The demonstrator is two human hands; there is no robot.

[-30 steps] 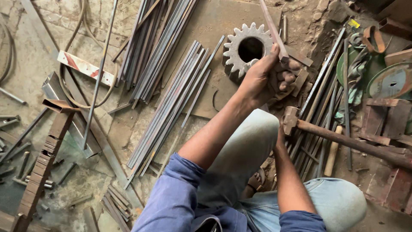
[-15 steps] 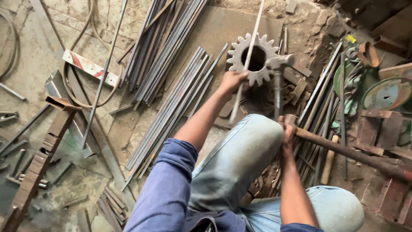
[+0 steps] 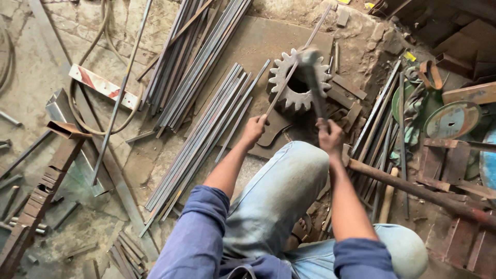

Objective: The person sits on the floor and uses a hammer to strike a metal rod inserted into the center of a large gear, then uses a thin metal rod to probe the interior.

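My left hand (image 3: 255,127) grips the near end of a thin metal rod (image 3: 298,61) that slants up and away across a large steel gear wheel (image 3: 283,88) lying flat on a rusty plate (image 3: 263,46). My right hand (image 3: 329,135) holds the handle of a hammer (image 3: 313,80), whose blurred head is raised over the gear beside the rod. Both forearms come from blue rolled sleeves; my knees in pale jeans are below.
A bundle of flat steel strips (image 3: 204,134) lies left of my left hand, and more rods (image 3: 191,57) lie farther back. A thick rusty pipe (image 3: 413,188), scrap bars and round discs (image 3: 452,120) crowd the right. A hose (image 3: 82,113) loops at left.
My hands have separated: the left slid down the rod toward me, and the right lifted the hammer from beside the gear up over it. The view shifted slightly.
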